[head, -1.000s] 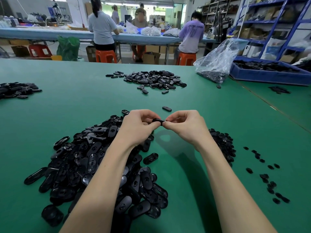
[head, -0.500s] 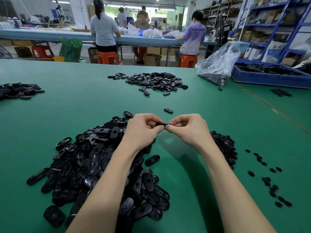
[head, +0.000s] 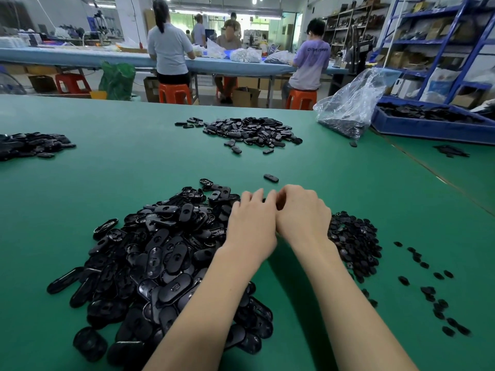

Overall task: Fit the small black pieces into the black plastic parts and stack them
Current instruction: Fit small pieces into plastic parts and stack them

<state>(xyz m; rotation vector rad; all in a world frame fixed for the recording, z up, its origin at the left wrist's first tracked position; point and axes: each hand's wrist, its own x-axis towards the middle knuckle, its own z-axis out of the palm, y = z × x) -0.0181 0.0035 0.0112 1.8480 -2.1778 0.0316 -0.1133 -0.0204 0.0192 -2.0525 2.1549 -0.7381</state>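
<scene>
A large heap of oval black plastic parts lies on the green table to the left of my forearms. A smaller mound of small black pieces sits just right of my right wrist. My left hand and my right hand are pressed side by side above the table, fingers curled forward. Between their fingertips they hold one black plastic part, of which only a dark sliver shows.
One oval part lies alone beyond my hands. Loose small pieces are scattered at the right. Further piles lie at the far middle and far left. A clear plastic bag and a blue tray stand at the back right.
My hands have closed together until they touch side by side and have sunk lower. The part, plainly seen between the fingertips before, is now almost hidden.
</scene>
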